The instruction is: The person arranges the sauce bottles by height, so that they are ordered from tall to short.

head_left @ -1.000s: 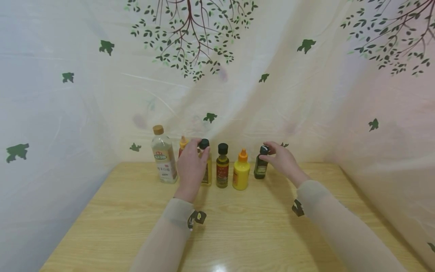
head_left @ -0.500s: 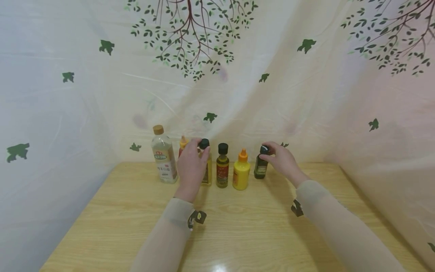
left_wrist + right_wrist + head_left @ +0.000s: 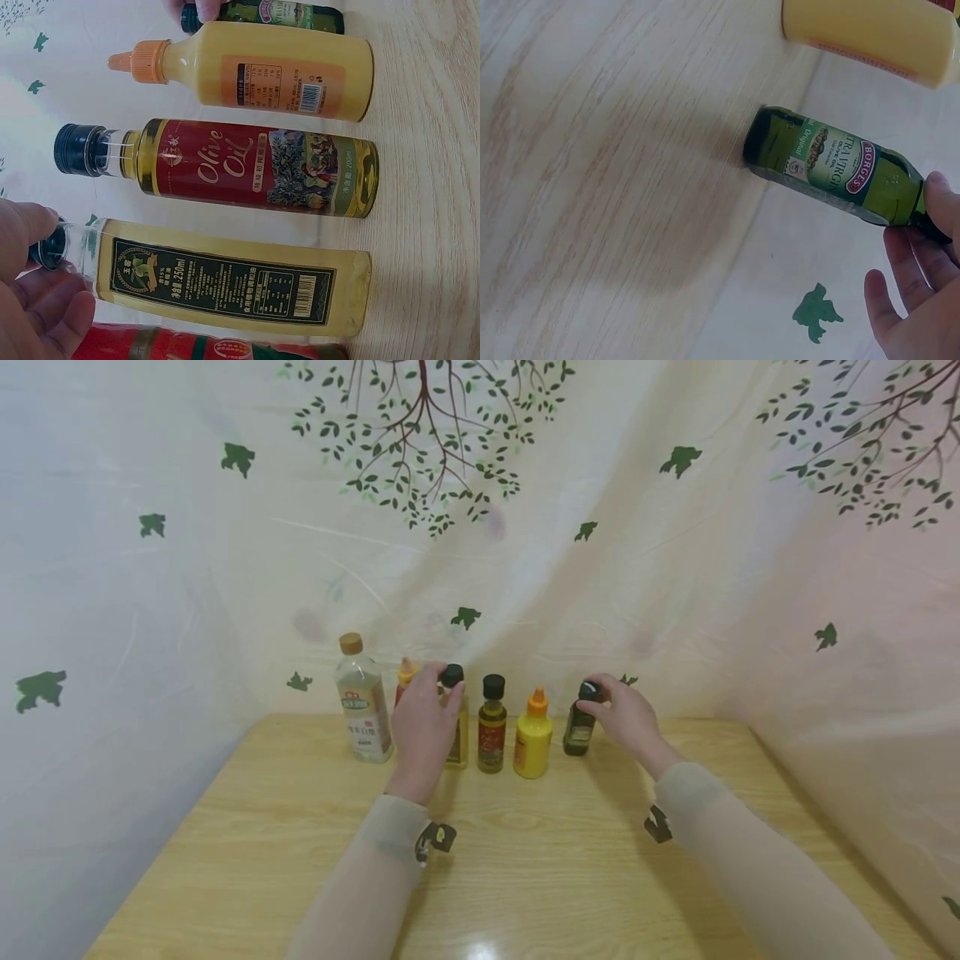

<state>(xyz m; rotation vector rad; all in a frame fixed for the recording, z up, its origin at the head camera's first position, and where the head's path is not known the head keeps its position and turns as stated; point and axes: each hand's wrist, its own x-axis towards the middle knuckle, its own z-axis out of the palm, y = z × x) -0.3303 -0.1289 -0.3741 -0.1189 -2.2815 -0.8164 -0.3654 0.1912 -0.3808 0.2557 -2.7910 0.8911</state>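
Observation:
My left hand (image 3: 423,727) pinches the black cap of a clear bottle of pale yellow cooking oil (image 3: 232,277), which stands upright on the table. At the right end of the row, my right hand (image 3: 628,718) grips the neck of a small green olive oil bottle (image 3: 832,169) between thumb and fingers. That bottle leans slightly to the right in the head view, its base at the table. Between the hands stand a red-labelled olive oil bottle (image 3: 491,735) and a yellow squeeze bottle (image 3: 532,747) with an orange nozzle.
A tall clear bottle (image 3: 363,710) with a brown cap stands at the left end. Partly hidden behind my left hand is a red bottle (image 3: 180,343). The wooden table (image 3: 525,860) meets a leaf-printed curtain (image 3: 525,568) behind the row.
The small green bottle and my right hand have shifted very slightly to the right. My left hand keeps its hold on the cooking oil bottle. The head view has moved a little.

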